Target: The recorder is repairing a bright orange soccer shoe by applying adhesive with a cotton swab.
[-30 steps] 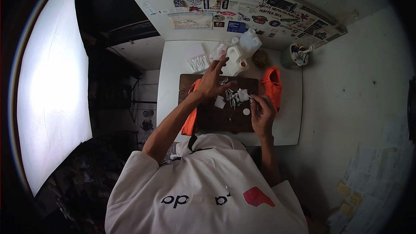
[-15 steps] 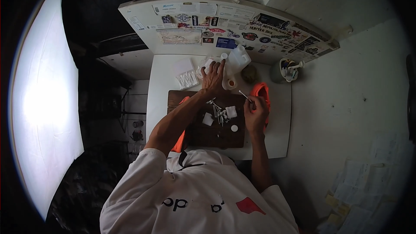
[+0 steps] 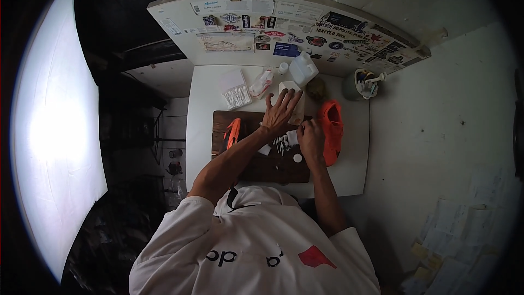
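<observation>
My left hand (image 3: pixel 278 112) grips a white jug (image 3: pixel 296 110), fingers spread over it, tipping it toward me. My right hand (image 3: pixel 311 136) pinches at the jug's lower end, where the cotton swab it holds is mostly hidden. Beneath both hands is a dark wooden board (image 3: pixel 221 123) with scattered swabs (image 3: pixel 281 143), white pads (image 3: pixel 265 149) and a round white cap (image 3: pixel 297 158). An orange shoe (image 3: pixel 234 131) lies by my left forearm; another (image 3: pixel 331 131) stands right of my right hand.
On the white table (image 3: pixel 202 98) stand a swab box (image 3: pixel 236 93), crumpled clear plastic (image 3: pixel 262 82), a small white bottle (image 3: pixel 283 68) and a translucent jug (image 3: pixel 303 68). A container of tools (image 3: pixel 365 84) stands back right. A sticker-covered panel (image 3: pixel 180 27) rises behind.
My left hand has come back and right from the bottles, now tipping the white jug. My right hand has moved leftward with the swab to the jug's lower end.
</observation>
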The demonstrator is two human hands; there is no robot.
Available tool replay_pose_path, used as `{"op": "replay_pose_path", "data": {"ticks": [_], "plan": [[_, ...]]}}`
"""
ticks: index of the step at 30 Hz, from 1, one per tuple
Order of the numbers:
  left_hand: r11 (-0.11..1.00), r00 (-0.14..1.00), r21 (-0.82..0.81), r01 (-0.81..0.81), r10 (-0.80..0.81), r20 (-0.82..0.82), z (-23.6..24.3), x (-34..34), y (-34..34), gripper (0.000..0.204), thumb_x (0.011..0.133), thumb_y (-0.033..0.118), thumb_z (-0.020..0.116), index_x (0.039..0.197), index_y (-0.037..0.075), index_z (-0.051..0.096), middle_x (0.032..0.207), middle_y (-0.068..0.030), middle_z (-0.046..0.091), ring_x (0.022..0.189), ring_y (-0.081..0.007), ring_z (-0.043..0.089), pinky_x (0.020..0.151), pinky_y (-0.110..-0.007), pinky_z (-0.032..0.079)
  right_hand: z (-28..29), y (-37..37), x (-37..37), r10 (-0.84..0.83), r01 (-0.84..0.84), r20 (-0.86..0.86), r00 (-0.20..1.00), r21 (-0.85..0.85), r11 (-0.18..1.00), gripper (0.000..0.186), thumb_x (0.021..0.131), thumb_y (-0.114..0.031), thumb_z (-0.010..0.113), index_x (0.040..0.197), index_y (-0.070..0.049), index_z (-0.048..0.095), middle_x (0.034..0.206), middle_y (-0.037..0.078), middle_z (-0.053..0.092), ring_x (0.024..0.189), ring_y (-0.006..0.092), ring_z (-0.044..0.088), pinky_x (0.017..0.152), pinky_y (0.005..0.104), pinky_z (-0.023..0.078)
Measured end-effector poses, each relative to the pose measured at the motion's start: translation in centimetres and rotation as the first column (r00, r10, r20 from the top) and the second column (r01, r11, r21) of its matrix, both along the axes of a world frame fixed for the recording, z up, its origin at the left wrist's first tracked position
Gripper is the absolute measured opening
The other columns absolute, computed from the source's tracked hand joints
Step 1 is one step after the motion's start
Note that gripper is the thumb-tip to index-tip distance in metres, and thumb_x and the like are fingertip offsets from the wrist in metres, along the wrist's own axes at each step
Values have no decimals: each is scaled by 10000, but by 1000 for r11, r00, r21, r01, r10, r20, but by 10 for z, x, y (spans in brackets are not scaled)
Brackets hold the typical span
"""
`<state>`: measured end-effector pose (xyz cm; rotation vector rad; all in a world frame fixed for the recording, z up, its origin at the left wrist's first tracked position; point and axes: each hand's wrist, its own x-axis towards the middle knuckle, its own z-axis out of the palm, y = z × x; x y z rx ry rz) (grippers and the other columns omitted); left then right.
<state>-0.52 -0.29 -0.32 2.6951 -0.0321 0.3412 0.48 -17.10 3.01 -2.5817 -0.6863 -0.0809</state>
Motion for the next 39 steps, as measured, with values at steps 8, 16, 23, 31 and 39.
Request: {"op": "replay_pose_path", "data": {"ticks": [8, 16, 23, 31, 39], "plan": [[999, 1000, -47, 2, -4, -29, 3, -2, -2, 1237, 688, 513, 901, 1674, 154, 245, 1602, -118, 410, 1513, -321, 367, 1125, -667, 254, -15, 2, 3, -4, 3, -28, 1000, -57, 998, 128, 927, -91, 701, 987, 21, 711, 1030, 191, 679, 978, 397, 688, 841, 496, 568], [1000, 998, -14, -1, 0, -60, 4, -1, -3, 1224, 719, 526, 886, 1680, 163, 222, 1605, -126, 398, 1520, -309, 354, 1130, -670, 273, -26, 4, 10, 49, -47, 39, 998, -58, 997, 157, 916, -53, 690, 1041, 40, 669, 1083, 241, 657, 1019, 430, 675, 870, 514, 557], [991, 994, -116, -70, 59, -90, 15, 9, 4, 1234, 719, 514, 881, 1677, 136, 201, 1598, -157, 382, 1504, -346, 356, 1124, -699, 287, 5, 7, 4, -46, 51, -55, 997, 102, 993, 140, 876, -5, 707, 999, 9, 641, 1038, 186, 637, 983, 391, 678, 830, 496, 547], [987, 987, -104, -123, 111, -117, 10, 31, 18, 1286, 660, 419, 910, 1670, 93, 185, 1555, -187, 397, 1427, -382, 413, 1043, -687, 344, 7, 8, 17, 2, 12, -80, 997, 173, 985, 173, 877, 23, 672, 1043, -6, 632, 1040, 171, 616, 966, 397, 653, 817, 509, 529], [983, 976, -63, -173, 162, -142, -1, 44, 35, 1283, 624, 320, 917, 1670, 83, 213, 1478, -195, 493, 1355, -396, 472, 963, -585, 398, 10, 18, 26, 65, -70, 92, 994, 51, 996, 180, 895, -60, 677, 1066, -10, 704, 1023, 163, 630, 974, 381, 671, 821, 492, 550]]}}
